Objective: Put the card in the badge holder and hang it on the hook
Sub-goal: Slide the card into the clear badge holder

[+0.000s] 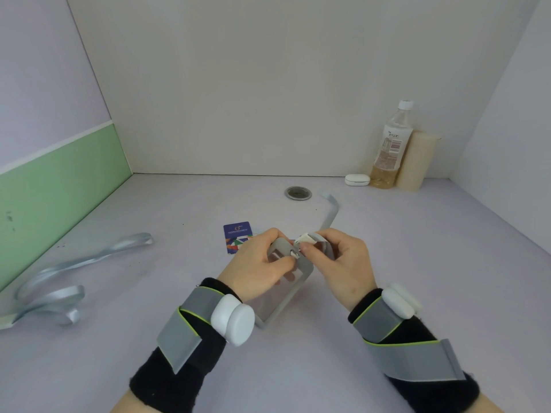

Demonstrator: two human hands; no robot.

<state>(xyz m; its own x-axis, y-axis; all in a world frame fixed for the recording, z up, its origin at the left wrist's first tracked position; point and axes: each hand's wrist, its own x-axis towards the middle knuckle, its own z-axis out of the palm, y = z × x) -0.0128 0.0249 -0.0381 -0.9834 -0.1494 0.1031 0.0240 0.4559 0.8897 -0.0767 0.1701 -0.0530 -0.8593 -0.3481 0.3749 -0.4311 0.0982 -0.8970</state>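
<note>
The badge holder (290, 289), a clear sleeve with a grey frame, is held above the table (417, 278) near the centre of the view, tilted so that its clip end points toward 12 o'clock and its lower corner toward 6 o'clock. It is grasped by the left hand (259, 263), closed around its upper left edge, so that the sleeve is steadied while its top is worked. The white clasp (304, 239) at the holder's top is pinched by the right hand (343, 260) between thumb and forefinger; this is judged to be an attempt to open or free the mouth of the sleeve for loading.

The card (237, 238), blue with a coloured pattern, lies flat on the table at about 10 o'clock from the hands, just beyond the left knuckles and partly hidden by them; it is not yet inserted. A pale lanyard strap (329, 211) runs from the clasp toward 1 o'clock, left slack on the surface so that it does not pull on the holder. A second coil of silver ribbon (53, 293) rests well apart at 9 o'clock.

A round grommet (298, 193) is set in the table at 12 o'clock. A bottle (389, 144), a cream cylinder (416, 162) and a small white case (357, 179) stand at 2 o'clock, clear of the work. No hook is identifiable in this view.
</note>
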